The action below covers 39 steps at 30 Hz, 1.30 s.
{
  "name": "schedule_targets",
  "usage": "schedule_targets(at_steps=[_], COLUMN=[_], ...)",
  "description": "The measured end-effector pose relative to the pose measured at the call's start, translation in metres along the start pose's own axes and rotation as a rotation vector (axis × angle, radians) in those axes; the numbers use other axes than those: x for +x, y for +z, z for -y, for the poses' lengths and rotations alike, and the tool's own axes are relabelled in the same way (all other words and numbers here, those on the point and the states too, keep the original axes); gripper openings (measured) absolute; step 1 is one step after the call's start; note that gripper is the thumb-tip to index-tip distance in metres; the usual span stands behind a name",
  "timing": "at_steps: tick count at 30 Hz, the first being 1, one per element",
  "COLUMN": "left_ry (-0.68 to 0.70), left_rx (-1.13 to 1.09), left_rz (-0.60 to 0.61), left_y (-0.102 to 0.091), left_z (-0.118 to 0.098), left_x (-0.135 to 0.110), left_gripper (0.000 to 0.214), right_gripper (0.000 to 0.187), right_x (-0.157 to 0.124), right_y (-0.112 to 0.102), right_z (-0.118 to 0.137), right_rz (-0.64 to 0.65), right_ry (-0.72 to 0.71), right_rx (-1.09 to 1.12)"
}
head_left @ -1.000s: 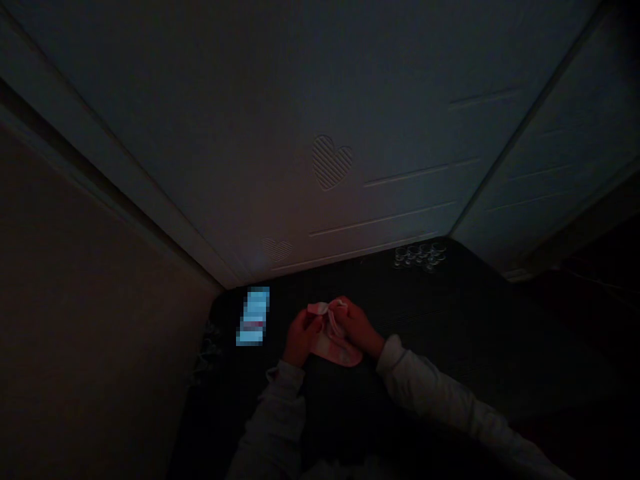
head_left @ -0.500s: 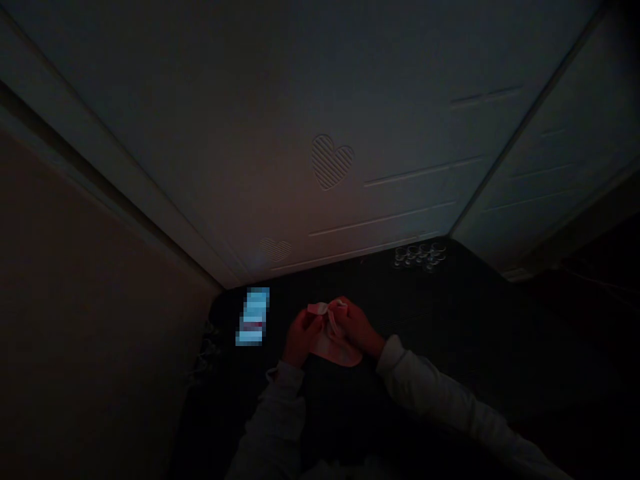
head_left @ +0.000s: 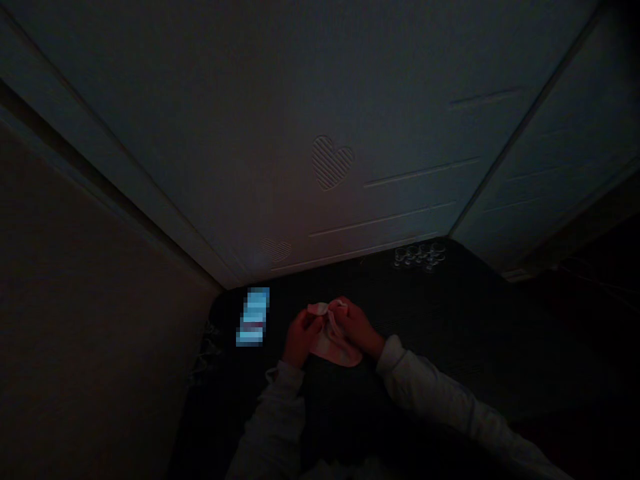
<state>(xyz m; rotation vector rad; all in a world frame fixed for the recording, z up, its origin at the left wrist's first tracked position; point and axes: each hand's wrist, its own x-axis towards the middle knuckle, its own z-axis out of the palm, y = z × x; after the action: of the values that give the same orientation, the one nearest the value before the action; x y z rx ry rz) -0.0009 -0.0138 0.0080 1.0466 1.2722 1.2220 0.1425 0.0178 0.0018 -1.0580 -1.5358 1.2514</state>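
Observation:
A pale pinkish cloth [head_left: 336, 352] is bunched between my two hands, low over the dark table, its lower part hanging toward me. My left hand [head_left: 300, 338] has its fingers closed on the cloth's left side. On the other side my right hand [head_left: 361, 330] pinches the gathered top of it. Whether the cloth wraps anything is too dark to tell. To the left of my left hand lies a glowing, blurred-out rectangle [head_left: 253, 317] that looks like a phone screen.
Several small stemmed glasses [head_left: 419, 255] stand together at the dark table's [head_left: 450, 307] back right. More clear glassware [head_left: 203, 357] shows faintly along its left edge. Behind the table rises a pale panel [head_left: 240, 133] with heart reliefs; a wall [head_left: 75, 300] borders the left. The room is very dim.
The light has dimmed slightly. Both hands and the cloth stay in almost the same place, with only a slight shift in the cloth's folds.

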Motion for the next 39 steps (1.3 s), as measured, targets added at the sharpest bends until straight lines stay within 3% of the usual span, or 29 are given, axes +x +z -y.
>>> schedule_targets(at_steps=[39], left_ry=[0.008], left_rx=[0.013], left_rz=[0.019], left_y=[-0.0010], left_z=[0.0024], left_x=[0.0006], left_gripper=[0.025], right_gripper=[0.017], right_x=[-0.0013], right_y=[-0.0019], right_z=[0.0053], right_rz=[0.018], right_ry=[-0.001], right_rx=[-0.024])
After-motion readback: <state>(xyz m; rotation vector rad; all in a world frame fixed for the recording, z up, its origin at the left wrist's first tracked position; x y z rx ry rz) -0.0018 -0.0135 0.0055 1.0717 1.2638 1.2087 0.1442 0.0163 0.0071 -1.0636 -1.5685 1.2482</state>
